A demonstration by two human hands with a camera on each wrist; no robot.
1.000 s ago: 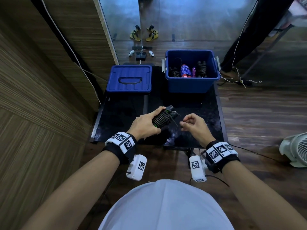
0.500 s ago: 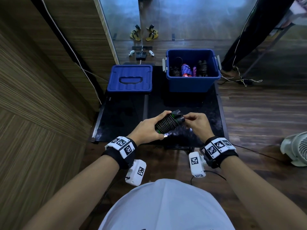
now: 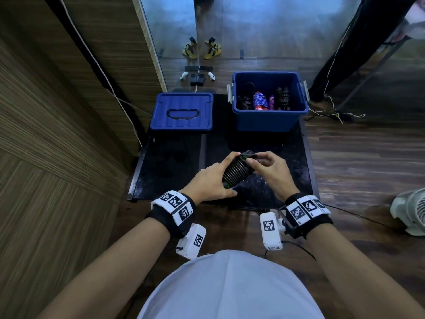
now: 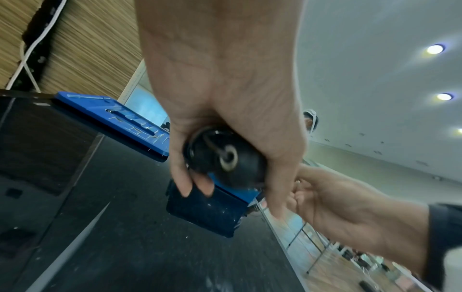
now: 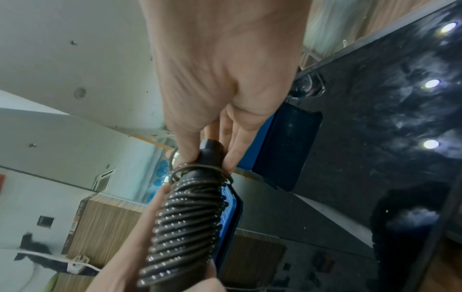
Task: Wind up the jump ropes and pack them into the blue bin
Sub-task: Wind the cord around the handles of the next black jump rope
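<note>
A black jump rope (image 3: pixel 236 172) is wound in tight coils round its handles, held above the black table (image 3: pixel 174 166). My left hand (image 3: pixel 210 180) grips the coiled bundle (image 4: pixel 222 158) round its lower end. My right hand (image 3: pixel 264 166) pinches the top end of the bundle (image 5: pixel 190 213), thumb and fingers on the handle tip and last loop. The blue bin (image 3: pixel 269 120) stands open at the table's far right, holding several wound ropes: black ones and a purple one (image 3: pixel 259 101).
The bin's blue lid (image 3: pixel 181 113) lies flat at the far left of the table. A wood-panel wall runs along the left. A white fan (image 3: pixel 411 212) stands on the floor at right; sandals and cables lie beyond the table.
My right hand has moved in from beside the bundle onto its top end. The loose rope end is now tucked against the coils. The left hand keeps its grip.
</note>
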